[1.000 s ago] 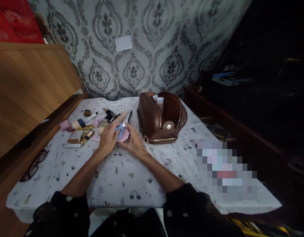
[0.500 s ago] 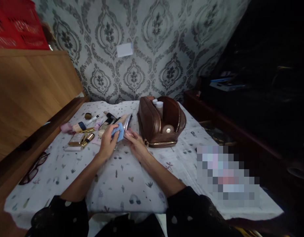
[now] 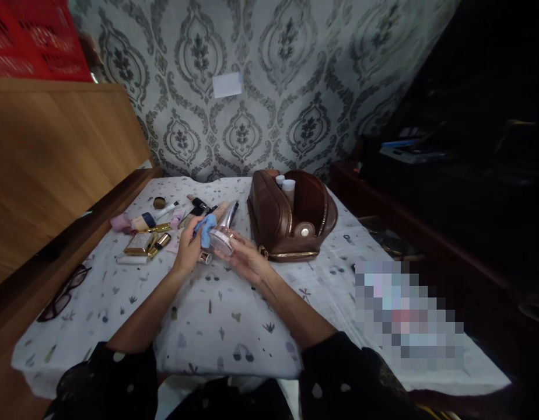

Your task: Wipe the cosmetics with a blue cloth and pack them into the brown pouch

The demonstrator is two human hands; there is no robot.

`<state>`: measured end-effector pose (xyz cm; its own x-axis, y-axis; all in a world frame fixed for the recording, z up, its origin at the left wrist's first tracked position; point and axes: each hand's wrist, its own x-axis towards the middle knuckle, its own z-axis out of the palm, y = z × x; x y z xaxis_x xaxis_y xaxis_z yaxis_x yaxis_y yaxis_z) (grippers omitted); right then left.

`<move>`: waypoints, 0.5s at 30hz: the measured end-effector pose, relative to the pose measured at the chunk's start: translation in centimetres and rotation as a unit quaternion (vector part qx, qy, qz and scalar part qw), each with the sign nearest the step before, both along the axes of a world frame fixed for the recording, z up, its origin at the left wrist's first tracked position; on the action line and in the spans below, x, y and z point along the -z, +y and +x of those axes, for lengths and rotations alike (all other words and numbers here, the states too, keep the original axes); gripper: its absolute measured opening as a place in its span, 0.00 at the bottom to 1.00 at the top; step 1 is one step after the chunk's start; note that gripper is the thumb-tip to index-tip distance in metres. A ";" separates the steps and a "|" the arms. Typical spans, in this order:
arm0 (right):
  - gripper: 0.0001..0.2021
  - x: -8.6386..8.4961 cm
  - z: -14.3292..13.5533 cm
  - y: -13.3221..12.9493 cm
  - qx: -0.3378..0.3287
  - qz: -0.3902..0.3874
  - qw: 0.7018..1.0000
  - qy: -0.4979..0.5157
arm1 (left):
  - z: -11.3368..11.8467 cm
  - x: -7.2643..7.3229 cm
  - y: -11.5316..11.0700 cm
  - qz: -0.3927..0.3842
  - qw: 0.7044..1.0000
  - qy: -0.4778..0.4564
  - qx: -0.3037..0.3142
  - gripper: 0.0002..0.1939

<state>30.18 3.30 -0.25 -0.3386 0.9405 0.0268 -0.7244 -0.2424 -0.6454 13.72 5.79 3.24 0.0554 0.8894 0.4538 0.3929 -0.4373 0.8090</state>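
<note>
My left hand (image 3: 188,248) grips a blue cloth (image 3: 205,228), its fingers closed around the fabric. In my right hand (image 3: 248,256) is a round, clear-and-pinkish cosmetic jar (image 3: 221,240), tilted, with the cloth against its side. Just behind the hands lies a silvery tube (image 3: 227,216) with a dark end. Left of them, several cosmetics are spread over the cloth cover, among them a glittery gold compact (image 3: 139,244), a gold lipstick (image 3: 161,245) and a rounded brush (image 3: 159,202). A brown leather bag (image 3: 269,216) stands unzipped to the right, holding white-capped bottles (image 3: 288,189).
The table has a white patterned cover (image 3: 226,350). Red-framed glasses (image 3: 63,294) lie at its left edge, beside a wooden cabinet (image 3: 63,151). A blurred-out item (image 3: 405,315) lies on the right. Patterned wallpaper (image 3: 243,128) rises behind.
My right hand has turned the jar, so more of its round face shows. The blue cloth has shifted slightly left and up along its side. The whole view has moved a little.
</note>
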 end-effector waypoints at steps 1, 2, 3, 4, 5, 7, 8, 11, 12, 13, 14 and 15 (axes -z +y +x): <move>0.28 -0.1 0.0 -0.1 -0.003 0.002 1.000 0.000 | 0.0 0.1 0.1 -0.002 1.000 -0.006 -0.004 0.12; 0.29 -0.2 0.0 -0.1 -0.006 0.006 1.000 -0.005 | 0.1 0.2 0.1 -0.003 1.000 -0.010 -0.006 0.12; 0.30 -0.2 -0.1 -0.2 -0.007 0.008 1.000 -0.014 | 0.1 0.2 0.1 -0.002 1.000 -0.012 -0.007 0.11; 0.30 -0.3 -0.1 -0.3 -0.010 0.010 1.000 -0.022 | 0.1 0.2 0.1 0.000 1.000 -0.011 -0.007 0.11; 0.30 -0.4 -0.2 -0.4 -0.013 0.010 0.999 -0.028 | 0.1 0.1 0.1 0.005 1.000 -0.008 -0.007 0.11; 0.30 -0.5 -0.4 -0.5 -0.017 0.004 0.999 -0.030 | 0.1 -0.2 0.0 0.018 1.000 0.000 -0.011 0.11; 0.30 -0.6 -0.4 -0.5 -0.015 -0.001 1.000 -0.028 | 0.0 -0.4 -0.1 0.026 1.000 0.005 -0.014 0.11; 0.28 -0.5 -0.8 -0.5 0.003 -0.015 1.000 -0.022 | -0.1 -0.8 -0.5 0.052 0.998 0.023 -0.024 0.11; 0.28 -0.5 -0.9 -0.5 0.010 -0.017 1.000 -0.023 | -0.1 -0.9 -0.7 0.059 0.998 0.031 -0.022 0.12; 0.27 -0.4 -1.0 -0.5 0.016 -0.017 0.999 -0.027 | 0.0 -0.9 -0.9 0.066 0.997 0.039 -0.014 0.12; 0.26 -0.3 -1.1 -0.4 0.018 -0.014 0.999 -0.031 | 0.0 -1.0 -1.1 0.076 0.996 0.049 -0.002 0.13; 0.26 -0.2 -1.2 -0.4 0.017 -0.009 0.999 -0.037 | 0.1 -1.0 -1.3 0.089 0.994 0.063 0.015 0.13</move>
<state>28.98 2.90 -0.08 -0.3073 0.9515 -0.0150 -0.6823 -0.2313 -0.6935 13.84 4.51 4.20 0.1473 0.7921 0.5924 0.4702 -0.5830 0.6626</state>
